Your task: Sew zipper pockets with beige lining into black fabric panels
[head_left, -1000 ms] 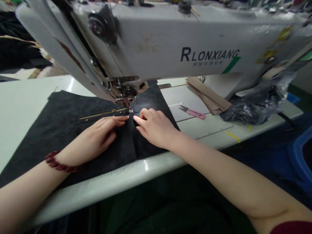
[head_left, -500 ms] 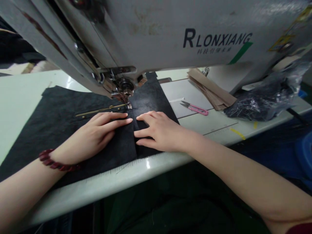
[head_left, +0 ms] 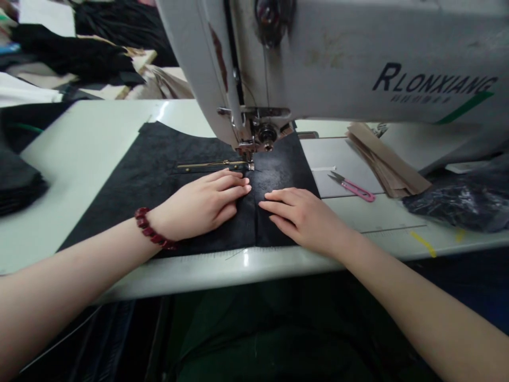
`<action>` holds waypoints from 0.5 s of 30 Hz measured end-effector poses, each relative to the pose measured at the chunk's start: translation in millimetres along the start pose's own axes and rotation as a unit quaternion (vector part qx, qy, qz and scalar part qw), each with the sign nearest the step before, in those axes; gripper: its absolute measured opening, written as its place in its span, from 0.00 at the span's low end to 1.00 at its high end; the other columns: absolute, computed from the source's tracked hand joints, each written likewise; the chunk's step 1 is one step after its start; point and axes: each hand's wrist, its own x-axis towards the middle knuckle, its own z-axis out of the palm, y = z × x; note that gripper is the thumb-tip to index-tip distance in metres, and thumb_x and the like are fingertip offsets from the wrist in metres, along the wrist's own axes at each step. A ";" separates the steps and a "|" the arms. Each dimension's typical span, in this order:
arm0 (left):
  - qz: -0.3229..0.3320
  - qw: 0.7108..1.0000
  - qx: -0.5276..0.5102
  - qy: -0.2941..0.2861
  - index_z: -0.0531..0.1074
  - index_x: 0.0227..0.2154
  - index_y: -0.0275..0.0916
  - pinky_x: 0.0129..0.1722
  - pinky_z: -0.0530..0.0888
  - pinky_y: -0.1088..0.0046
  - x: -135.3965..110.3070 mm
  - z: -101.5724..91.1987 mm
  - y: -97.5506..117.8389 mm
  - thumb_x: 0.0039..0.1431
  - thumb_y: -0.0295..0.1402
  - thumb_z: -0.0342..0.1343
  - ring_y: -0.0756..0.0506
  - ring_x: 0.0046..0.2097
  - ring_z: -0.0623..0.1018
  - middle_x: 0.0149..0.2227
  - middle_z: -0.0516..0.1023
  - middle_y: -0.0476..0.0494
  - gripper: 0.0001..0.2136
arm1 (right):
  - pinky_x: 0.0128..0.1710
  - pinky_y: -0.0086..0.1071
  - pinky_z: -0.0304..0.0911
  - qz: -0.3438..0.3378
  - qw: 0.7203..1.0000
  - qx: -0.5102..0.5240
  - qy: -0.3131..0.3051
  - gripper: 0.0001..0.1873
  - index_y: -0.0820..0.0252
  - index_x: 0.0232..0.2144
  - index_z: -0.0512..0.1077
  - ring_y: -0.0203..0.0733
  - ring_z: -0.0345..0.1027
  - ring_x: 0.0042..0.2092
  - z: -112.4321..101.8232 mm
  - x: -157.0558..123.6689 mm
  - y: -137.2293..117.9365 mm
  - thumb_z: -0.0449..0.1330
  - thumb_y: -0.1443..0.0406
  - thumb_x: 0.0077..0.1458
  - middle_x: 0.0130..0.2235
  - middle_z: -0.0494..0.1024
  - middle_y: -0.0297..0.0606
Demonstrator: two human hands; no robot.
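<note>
A piece of black fabric (head_left: 151, 170) lies flat on the white table (head_left: 79, 154) under a white sewing machine (head_left: 358, 58). A brass zipper (head_left: 207, 165) runs along the fabric up to the presser foot (head_left: 249, 154). My left hand (head_left: 202, 204), with a red bead bracelet at the wrist, lies flat on the fabric just below the zipper, fingers stretched out. My right hand (head_left: 300, 215) rests flat on the fabric to the right of it, fingers extended and holding nothing. A fold line in the fabric runs between the two hands.
Pink thread snips (head_left: 353, 187) lie on the table right of the fabric. A stack of brown paper pieces (head_left: 385, 164) sits behind them, and a dark plastic bag (head_left: 465, 199) lies at the far right. Black cloth is piled at the back left (head_left: 79, 53).
My view has shifted left, so the machine head sits further right in the picture. Both hands have slid slightly toward me on the fabric and lie flatter.
</note>
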 end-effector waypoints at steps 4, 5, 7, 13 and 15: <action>-0.048 0.998 -0.015 0.025 0.72 0.55 0.35 0.67 0.62 0.53 -10.4 -1.0 30.1 0.68 0.40 0.49 0.36 0.66 0.63 0.63 0.66 0.36 0.19 | 0.56 0.46 0.63 -0.019 0.999 -0.026 -0.024 0.18 0.60 0.56 0.71 0.48 0.66 0.56 -6.8 3.3 1.7 0.53 0.66 0.66 0.56 0.74 0.45; -0.057 0.998 -0.019 0.036 0.72 0.55 0.35 0.68 0.62 0.53 -14.6 0.9 39.1 0.68 0.40 0.50 0.36 0.66 0.62 0.63 0.66 0.36 0.19 | 0.56 0.47 0.63 -0.025 0.999 -0.032 -0.025 0.18 0.60 0.56 0.71 0.49 0.66 0.56 -7.5 3.2 1.9 0.53 0.66 0.66 0.56 0.74 0.45; -0.080 0.995 -0.027 0.051 0.71 0.56 0.35 0.68 0.63 0.54 -23.0 6.2 56.5 0.68 0.39 0.51 0.37 0.67 0.62 0.63 0.67 0.37 0.19 | 0.56 0.48 0.63 -0.035 0.998 -0.038 -0.026 0.18 0.60 0.56 0.71 0.50 0.66 0.57 -8.1 1.3 1.2 0.53 0.67 0.66 0.57 0.73 0.46; -0.153 0.982 -0.058 0.093 0.70 0.56 0.34 0.68 0.64 0.59 -33.5 19.5 81.7 0.70 0.35 0.49 0.41 0.66 0.62 0.61 0.68 0.39 0.17 | 0.59 0.45 0.63 -0.057 0.998 0.003 -0.041 0.22 0.59 0.60 0.67 0.46 0.65 0.59 -11.0 -12.8 -14.3 0.52 0.71 0.65 0.61 0.70 0.43; -0.160 0.979 -0.080 0.098 0.69 0.56 0.33 0.68 0.63 0.60 -33.9 21.0 80.9 0.70 0.34 0.48 0.42 0.67 0.62 0.62 0.68 0.40 0.16 | 0.61 0.45 0.61 -0.069 0.995 0.016 -0.065 0.24 0.58 0.63 0.64 0.45 0.63 0.61 -12.7 -17.8 -22.2 0.51 0.70 0.66 0.64 0.68 0.39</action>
